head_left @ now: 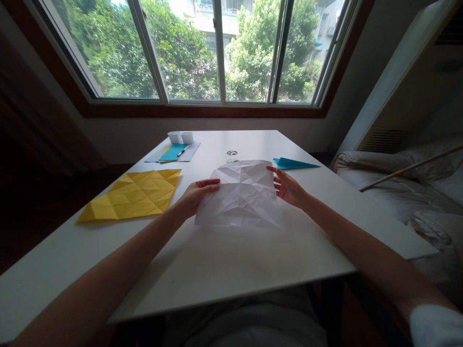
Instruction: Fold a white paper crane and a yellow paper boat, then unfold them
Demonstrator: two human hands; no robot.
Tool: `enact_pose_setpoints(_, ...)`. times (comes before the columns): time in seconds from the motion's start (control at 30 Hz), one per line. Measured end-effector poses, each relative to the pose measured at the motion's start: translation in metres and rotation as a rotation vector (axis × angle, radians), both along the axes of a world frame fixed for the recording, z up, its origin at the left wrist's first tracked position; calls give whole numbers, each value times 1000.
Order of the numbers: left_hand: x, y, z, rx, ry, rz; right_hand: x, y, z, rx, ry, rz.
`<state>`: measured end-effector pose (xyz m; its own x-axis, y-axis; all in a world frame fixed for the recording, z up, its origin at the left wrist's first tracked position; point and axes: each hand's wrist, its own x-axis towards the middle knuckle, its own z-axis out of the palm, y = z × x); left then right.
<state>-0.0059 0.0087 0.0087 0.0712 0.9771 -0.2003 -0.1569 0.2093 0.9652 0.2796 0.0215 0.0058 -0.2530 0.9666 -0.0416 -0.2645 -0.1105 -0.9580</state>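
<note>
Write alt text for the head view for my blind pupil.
A person's left fingers hold a creased white sheet, right fingers at its edge, over a white table. Creased yellow paper lies left, folded blue paper right.

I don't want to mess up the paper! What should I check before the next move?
1. Left hand holding the white paper: ok, thumb on top, by the left edge.
2. Right hand gripping firmly: cannot tell; its fingers are at the right edge.
3. White paper smooth: not ok, creases cross it.
4. Yellow paper apart from the white one: ok, off to the left.
5. Pen out of the way: ok, farther back, left.
</note>
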Motion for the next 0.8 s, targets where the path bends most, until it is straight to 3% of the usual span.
enact_pose_setpoints(0.1, -1, -1, 1, 3, 72, -82, 15, 9, 2, -86, -27, -53)
enact_pose_setpoints(0.37, 4, -5, -2, -185, 27, -302, 34, 17, 2, -273, -223, 432)
enact_pose_setpoints(0.53, 7, -11, 2, -238, 36, -394, 16, 0, 7, -191, -215, 562)
enact_pose_setpoints(0.63, 7, -13, 7, -181, 25, -425, 8, -3, 6, -147, -209, 539)
enact_pose_setpoints(0.8, -6, -9, 14, -126, -133, -375, 14, 8, -3, -134, -168, 283)
